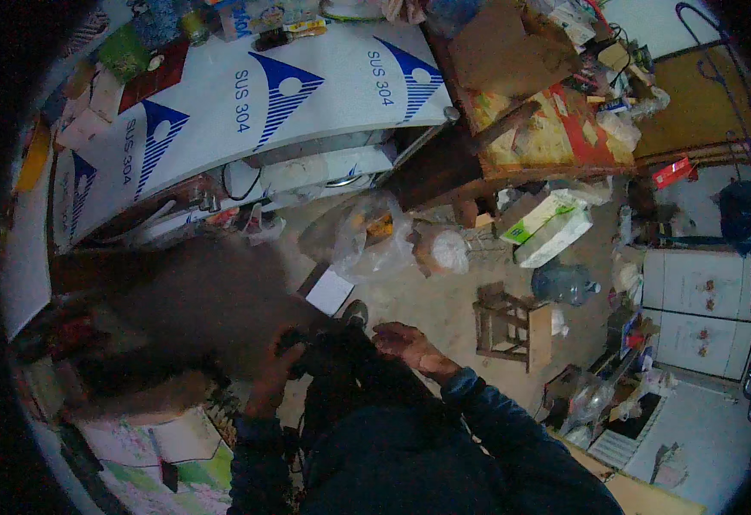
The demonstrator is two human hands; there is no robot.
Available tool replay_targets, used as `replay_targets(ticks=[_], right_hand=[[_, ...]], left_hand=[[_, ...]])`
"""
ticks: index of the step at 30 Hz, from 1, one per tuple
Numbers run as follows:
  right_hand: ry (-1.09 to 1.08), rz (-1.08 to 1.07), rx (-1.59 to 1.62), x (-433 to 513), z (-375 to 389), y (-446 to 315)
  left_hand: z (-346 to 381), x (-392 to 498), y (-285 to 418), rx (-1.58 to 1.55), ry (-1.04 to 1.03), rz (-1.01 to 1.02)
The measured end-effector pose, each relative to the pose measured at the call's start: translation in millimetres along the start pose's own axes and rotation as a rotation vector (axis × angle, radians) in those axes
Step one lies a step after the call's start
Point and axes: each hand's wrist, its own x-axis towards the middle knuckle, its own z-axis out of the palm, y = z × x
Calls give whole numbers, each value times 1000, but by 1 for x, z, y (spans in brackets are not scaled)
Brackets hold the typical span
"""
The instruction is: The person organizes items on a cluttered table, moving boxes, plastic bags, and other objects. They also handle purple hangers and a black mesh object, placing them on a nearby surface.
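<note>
My left hand (275, 370) is at the lower centre-left, beside a large dark brown thing (201, 302) that is blurred; a small black object is at its fingers, and I cannot tell whether the hand grips either one. My right hand (411, 347) is off to the right over the floor, near my dark trouser leg, with its fingers loosely bent and nothing visible in them. A white square box (330, 291) lies on the floor ahead, close to my shoe (354, 314).
A long counter (208, 90) in printed protective film runs across the upper left. Plastic bags (375, 238), a green-and-white carton (552, 228), a wooden stool (510, 325) and a large water bottle (562, 284) stand about on the floor. A cluttered table (543, 141) is at the upper right.
</note>
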Motion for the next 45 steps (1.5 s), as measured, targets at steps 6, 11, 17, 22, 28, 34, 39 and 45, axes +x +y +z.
replay_targets(ticks=[6,11,17,22,28,34,39,45], right_hand=[[374,104,-309,-26,-8,-39],[339,24,-305,-41,4,-70],[323,59,-389,-54,12,-73],[193,57,-383,-60,17,-72],[91,78,-483,-38,-6,-77],[-245,-191,-439,-16,-48,-146],[37,-262,-591,4,-81,-259],[375,-496,-654,35,-117,-382]], left_hand=[[-21,-13,-39,-358,152,101],[-28,-23,-67,-341,108,65],[-32,-15,-91,-461,10,8],[-34,-15,-102,-553,47,83],[-21,-36,-113,-559,219,189],[-6,-68,-127,-670,169,314],[-11,-102,-112,-420,252,346],[-36,-118,-72,-708,267,392]])
